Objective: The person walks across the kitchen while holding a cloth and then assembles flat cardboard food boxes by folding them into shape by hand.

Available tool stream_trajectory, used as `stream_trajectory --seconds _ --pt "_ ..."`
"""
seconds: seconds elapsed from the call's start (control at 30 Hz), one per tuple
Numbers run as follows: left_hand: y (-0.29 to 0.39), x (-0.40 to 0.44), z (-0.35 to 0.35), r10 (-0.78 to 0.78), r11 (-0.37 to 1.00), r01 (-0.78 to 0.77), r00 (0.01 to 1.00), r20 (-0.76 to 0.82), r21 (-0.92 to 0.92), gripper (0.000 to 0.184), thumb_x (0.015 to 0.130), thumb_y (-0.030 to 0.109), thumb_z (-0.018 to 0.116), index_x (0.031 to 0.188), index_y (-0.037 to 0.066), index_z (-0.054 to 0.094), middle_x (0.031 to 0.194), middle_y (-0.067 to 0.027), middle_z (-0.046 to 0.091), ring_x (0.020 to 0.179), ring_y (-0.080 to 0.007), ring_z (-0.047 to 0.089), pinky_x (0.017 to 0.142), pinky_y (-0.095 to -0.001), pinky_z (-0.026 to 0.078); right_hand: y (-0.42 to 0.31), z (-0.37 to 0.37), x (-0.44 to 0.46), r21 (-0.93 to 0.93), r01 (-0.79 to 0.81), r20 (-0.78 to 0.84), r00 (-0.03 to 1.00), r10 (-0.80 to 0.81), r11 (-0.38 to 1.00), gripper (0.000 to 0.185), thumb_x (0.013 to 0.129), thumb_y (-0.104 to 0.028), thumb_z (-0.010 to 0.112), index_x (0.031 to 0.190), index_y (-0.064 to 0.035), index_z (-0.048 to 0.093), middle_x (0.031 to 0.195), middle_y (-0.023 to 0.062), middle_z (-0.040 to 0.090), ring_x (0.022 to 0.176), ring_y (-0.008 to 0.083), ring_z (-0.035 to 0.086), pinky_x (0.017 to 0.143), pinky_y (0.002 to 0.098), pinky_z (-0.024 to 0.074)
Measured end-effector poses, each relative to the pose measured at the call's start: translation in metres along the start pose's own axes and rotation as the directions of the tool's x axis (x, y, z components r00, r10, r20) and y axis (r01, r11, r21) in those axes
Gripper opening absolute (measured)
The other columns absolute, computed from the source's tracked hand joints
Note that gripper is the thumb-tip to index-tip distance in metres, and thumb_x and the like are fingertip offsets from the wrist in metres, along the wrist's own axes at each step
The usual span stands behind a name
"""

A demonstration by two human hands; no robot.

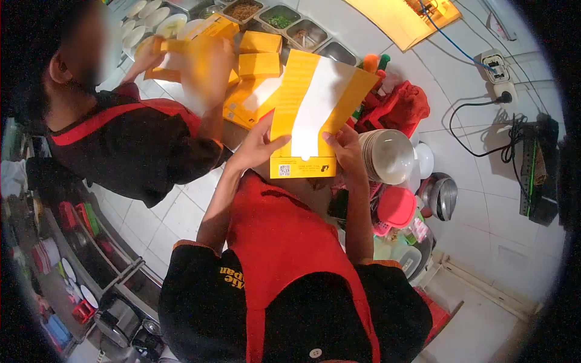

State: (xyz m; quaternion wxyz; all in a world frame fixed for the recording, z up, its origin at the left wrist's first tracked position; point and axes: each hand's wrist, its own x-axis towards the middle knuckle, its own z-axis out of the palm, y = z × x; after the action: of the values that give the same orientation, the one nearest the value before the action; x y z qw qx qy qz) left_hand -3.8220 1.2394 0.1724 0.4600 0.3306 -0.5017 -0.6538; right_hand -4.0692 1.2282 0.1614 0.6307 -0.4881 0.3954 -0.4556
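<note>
A yellow cardboard food box (pixel 353 91), partly unfolded, stands upright before my chest with its white inside showing. On its lower folded panel are a QR code and small print. My left hand (pixel 261 147) grips the left edge, thumb on the front. At the right edge my right hand (pixel 346 147) holds it the same way, thumb pressed near the bottom fold. The fingers behind the cardboard are partly hidden. More yellow boxes (pixel 259 65) lie on the counter just beyond, some folded into shape.
On the left a co-worker (pixel 130 145) in a black shirt handles a yellow box, blurred by motion. Metal trays of food (pixel 279 18) line the back. To the right are stacked bowls (pixel 392 157), a red basket (pixel 402 112), a pink-lidded container (pixel 396 206) and hanging cables (pixel 513 136).
</note>
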Motion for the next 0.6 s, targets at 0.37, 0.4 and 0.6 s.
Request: stream_trajectory --seconds 0.37,0.4,0.6 --pt "-0.030 0.004 -0.022 -0.030 0.999 0.031 0.999 -0.039 0.031 0.016 0.086 -0.006 0.063 0.085 0.002 0.077 0.097 -0.0114 0.075 0.090 -0.0147 0.069 0.081 -0.0277 0.053 -0.010 0.003 -0.007 0.220 -0.062 0.156 0.987 0.028 0.974 0.019 0.092 -0.010 0.062 0.102 0.0028 0.071 0.122 0.0112 0.066 0.104 0.0238 0.066 0.092 0.0355 0.0526" --pt "-0.031 0.003 -0.028 -0.108 0.984 0.115 0.992 -0.060 0.135 0.021 0.084 -0.010 0.060 0.084 0.001 0.077 0.091 -0.0110 0.076 0.087 -0.0163 0.070 0.080 -0.0281 0.053 -0.008 -0.004 -0.005 0.204 -0.088 0.211 0.977 0.044 0.975 0.022 0.094 -0.013 0.060 0.105 0.0018 0.071 0.123 0.0114 0.065 0.105 0.0239 0.066 0.093 0.0352 0.0517" --pt "-0.016 0.003 -0.027 0.042 0.951 -0.085 0.988 0.147 0.298 0.044 0.074 -0.020 0.037 0.083 -0.001 0.076 0.095 -0.0135 0.075 0.107 -0.0214 0.066 0.090 -0.0307 0.049 -0.016 -0.003 -0.008 0.107 -0.230 0.067 0.972 0.224 0.967 0.027 0.098 -0.016 0.059 0.115 0.0032 0.066 0.113 0.0100 0.069 0.099 0.0163 0.065 0.089 0.0309 0.0514"
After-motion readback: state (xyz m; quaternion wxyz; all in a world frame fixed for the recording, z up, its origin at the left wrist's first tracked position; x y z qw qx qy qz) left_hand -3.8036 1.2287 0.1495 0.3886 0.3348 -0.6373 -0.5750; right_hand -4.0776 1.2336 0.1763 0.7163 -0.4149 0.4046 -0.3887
